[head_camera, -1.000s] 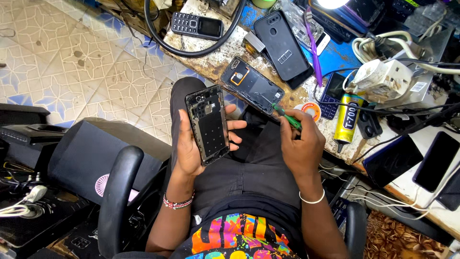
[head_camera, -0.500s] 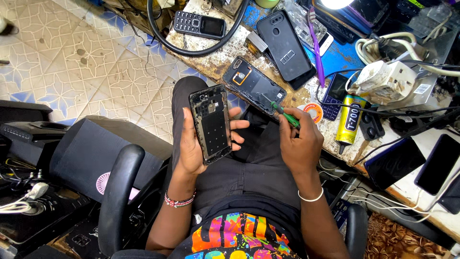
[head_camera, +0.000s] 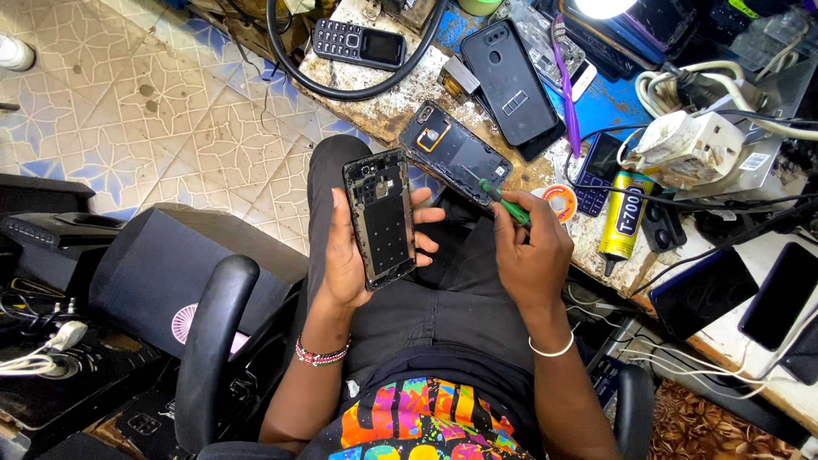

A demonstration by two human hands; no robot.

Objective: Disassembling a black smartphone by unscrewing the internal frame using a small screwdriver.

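My left hand [head_camera: 354, 255] holds an opened black phone frame [head_camera: 381, 217] upright over my lap, its inner side facing me. My right hand [head_camera: 530, 255] grips a green-handled screwdriver [head_camera: 504, 203], whose tip points toward the workbench edge. Just beyond that tip a black phone back shell [head_camera: 456, 153] with an orange-ringed part lies on the bench. The two hands are apart, with my dark trousers between them.
On the worn workbench [head_camera: 400, 102] lie a keypad phone [head_camera: 358, 43], a black phone back cover [head_camera: 509, 81], a purple toothbrush [head_camera: 564, 94], a yellow glue tube [head_camera: 624, 217], a white power strip [head_camera: 690, 149] and several dark phones. A black chair arm [head_camera: 213, 341] is at my left.
The phone frame in my left hand has shifted slightly up and left. My right hand with the screwdriver has moved a little toward the bench edge.
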